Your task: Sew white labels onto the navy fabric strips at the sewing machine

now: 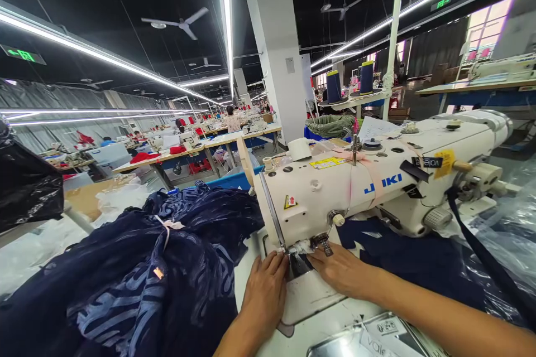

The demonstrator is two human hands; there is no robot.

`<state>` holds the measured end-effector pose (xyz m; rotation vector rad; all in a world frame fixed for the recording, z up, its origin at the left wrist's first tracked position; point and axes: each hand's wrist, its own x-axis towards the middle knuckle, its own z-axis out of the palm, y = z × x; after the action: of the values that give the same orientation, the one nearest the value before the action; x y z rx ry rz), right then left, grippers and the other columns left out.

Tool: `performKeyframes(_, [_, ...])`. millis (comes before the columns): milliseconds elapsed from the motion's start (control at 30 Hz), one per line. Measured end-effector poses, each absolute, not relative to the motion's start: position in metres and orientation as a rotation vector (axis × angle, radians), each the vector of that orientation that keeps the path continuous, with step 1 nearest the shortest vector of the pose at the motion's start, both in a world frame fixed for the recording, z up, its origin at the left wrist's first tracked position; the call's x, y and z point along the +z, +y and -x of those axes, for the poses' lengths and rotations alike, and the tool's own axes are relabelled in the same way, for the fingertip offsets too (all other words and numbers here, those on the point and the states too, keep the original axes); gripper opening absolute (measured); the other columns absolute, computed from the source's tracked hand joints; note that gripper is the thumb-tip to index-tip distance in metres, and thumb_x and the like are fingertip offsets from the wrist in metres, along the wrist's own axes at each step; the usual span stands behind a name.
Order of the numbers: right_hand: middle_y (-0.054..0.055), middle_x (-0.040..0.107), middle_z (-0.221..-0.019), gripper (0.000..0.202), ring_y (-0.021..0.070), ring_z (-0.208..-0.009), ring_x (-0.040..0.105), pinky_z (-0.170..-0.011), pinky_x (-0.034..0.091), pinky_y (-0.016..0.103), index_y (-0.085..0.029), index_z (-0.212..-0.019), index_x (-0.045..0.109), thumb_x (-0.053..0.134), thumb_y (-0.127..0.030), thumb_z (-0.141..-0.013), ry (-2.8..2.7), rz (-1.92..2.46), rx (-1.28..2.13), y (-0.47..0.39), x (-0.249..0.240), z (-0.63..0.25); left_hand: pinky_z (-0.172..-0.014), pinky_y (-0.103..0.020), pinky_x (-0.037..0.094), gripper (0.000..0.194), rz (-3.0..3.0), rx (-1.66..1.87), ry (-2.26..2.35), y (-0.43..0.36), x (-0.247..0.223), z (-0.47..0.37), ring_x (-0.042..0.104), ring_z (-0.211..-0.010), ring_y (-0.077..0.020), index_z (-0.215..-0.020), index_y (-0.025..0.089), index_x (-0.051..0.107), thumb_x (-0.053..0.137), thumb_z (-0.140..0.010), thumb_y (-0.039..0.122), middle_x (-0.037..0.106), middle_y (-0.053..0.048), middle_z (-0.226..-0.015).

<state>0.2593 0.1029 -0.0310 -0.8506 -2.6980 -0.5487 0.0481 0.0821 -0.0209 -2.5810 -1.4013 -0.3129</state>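
A white JUKI sewing machine stands on the table in front of me. My left hand lies flat on the machine bed just left of the presser foot, fingers together. To the right of the foot rests my right hand, flat on the bed, fingertips near the needle. A small dark piece of fabric lies under the foot between both hands. A big heap of navy patterned fabric spreads to the left, touching my left wrist.
More navy cloth and clear plastic lie right of the machine. A black bag sits far left. Blue thread cones stand behind, by a white pillar. Other workstations and people are in the background.
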Motion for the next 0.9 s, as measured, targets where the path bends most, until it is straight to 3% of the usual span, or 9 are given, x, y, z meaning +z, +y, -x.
performKeyframes(267, [0.018,0.061,-0.096,0.034,0.0241,-0.090,0.057,-0.080,0.044,0.035,-0.002,-0.102,0.057,0.040,0.003,-0.072,-2.738,0.847,-0.517,0.1034,-0.0310,-0.2578,-0.099,-0.058,0.029,0.048,2.632,-0.347,-1.410,0.0822,-0.0221,-0.0471,0.046,-0.116,-0.0260,-0.119,0.017,0.049,0.038,-0.074,0.007,0.054,-0.008,-0.122])
performKeyframes(900, [0.019,0.059,-0.104,0.035,0.0230,-0.086,0.058,-0.073,0.047,0.034,-0.003,-0.105,0.056,0.040,-0.001,-0.073,-2.760,0.831,-0.535,0.1015,-0.0252,-0.2564,-0.100,-0.062,0.022,0.045,2.591,-0.392,-1.457,0.0736,-0.0207,-0.0459,0.039,-0.121,-0.0270,-0.119,0.020,0.049,0.039,-0.076,0.009,0.051,-0.006,-0.125])
